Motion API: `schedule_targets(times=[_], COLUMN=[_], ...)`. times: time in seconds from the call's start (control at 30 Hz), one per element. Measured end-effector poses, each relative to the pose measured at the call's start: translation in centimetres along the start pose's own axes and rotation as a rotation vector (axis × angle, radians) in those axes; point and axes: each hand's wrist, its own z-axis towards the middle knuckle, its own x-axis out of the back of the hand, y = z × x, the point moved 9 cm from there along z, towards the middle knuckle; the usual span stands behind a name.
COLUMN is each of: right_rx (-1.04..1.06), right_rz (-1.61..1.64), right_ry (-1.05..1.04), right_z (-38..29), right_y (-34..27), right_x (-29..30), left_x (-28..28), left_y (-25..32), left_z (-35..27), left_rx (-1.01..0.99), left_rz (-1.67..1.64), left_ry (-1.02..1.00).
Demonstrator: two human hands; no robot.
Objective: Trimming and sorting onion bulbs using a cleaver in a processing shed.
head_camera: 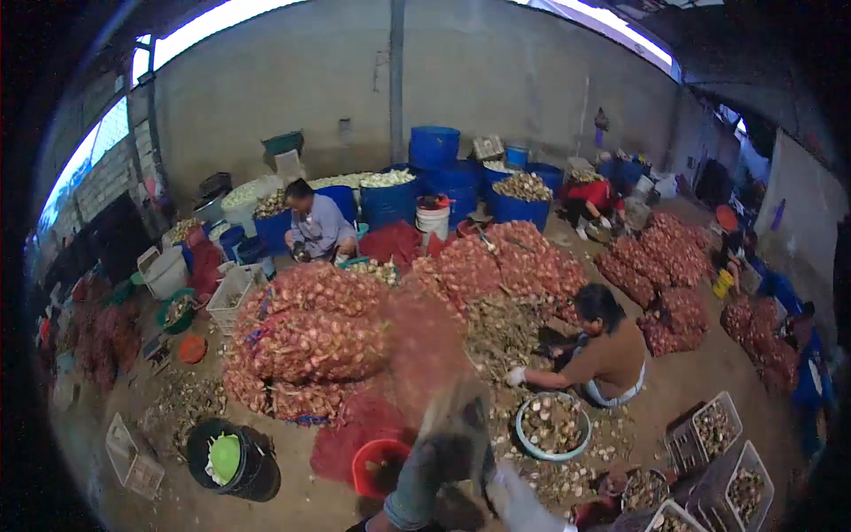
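Note:
A pale, blurred gloved hand (520, 500), apparently my right hand, enters at the bottom edge. Its fingers are too smeared to show whether they hold anything. My left hand is not visible. Beside the glove, a blue-grey trouser leg (425, 475) with a rolled hem is blurred; I cannot tell whose it is. Above it, a motion-blurred red mesh sack (425, 339) hangs or stands against stuffed mesh sacks (309, 332) of what look like garlic bulbs. A red plastic tub (382, 467) lies left of the leg, partly over loose red netting (342, 452).
A co-worker in brown (608, 352) crouches by a husk heap (502, 332) and a light-blue basin (554, 455). Other workers sit farther back among blue barrels (389, 206). A black bucket (249, 465) stands front left. Plastic crates (731, 479) with bulbs occupy the lower right.

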Motion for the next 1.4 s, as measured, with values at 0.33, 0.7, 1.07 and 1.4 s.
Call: schedule_targets(times=[0.33,0.7,1.07,1.4], right_rx=[-0.199,-0.186,-0.244,-0.186], right_rz=[1.08,0.615,0.619,0.505], right_ry=[-0.275,0.064,0.1,0.035], right_z=[1.7,-0.1,-1.9,-2.7], right_y=[1.5,3.4,7.8,5.9], right_x=[-2.7,-1.2,1.3,-1.5], left_x=[1.7,-0.9,0.0,2.3], left_y=[0.3,-0.1,-2.1,-4.5], left_z=[-0.8,-0.9,-2.0,-1.6], left_rx=[-0.251,-0.295,-0.245,-0.209], left_rz=[0.402,0.519,0.508,0.448], left_ry=[0.144,-0.17,-0.023,0.052])
